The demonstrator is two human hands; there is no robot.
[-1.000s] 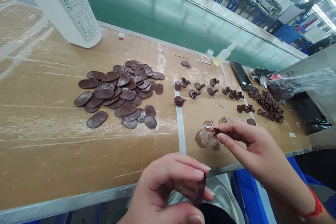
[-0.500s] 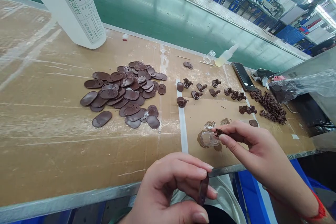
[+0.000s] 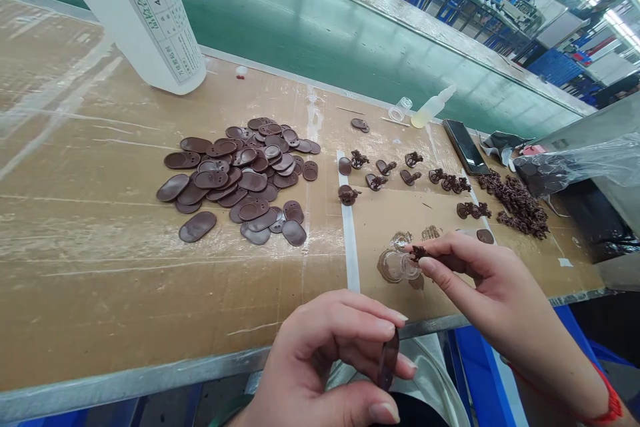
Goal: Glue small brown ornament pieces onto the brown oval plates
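Note:
My left hand (image 3: 330,360) is closed round a brown oval plate (image 3: 387,360), held edge-on between thumb and fingers below the table's front edge. My right hand (image 3: 480,280) pinches a small brown spiky piece (image 3: 418,253) over a small clear cap (image 3: 405,265) that sits on the cardboard-covered table (image 3: 100,267). A pile of brown oval plates (image 3: 240,173) lies in the middle of the table. Several joined plate-and-piece parts (image 3: 380,177) lie in rows to the right of a white tape strip (image 3: 349,233).
A large white glue cylinder (image 3: 145,20) stands at the back left. A small glue bottle (image 3: 431,107), a clear cap (image 3: 401,109) and a black phone (image 3: 465,145) lie at the back right. A heap of brown spiky pieces (image 3: 515,203) and a clear plastic bag (image 3: 580,163) are at the right. A green conveyor belt (image 3: 325,33) runs behind.
Both hands keep their hold and hardly move. The view has shifted slightly, so the things on the table sit a little further right.

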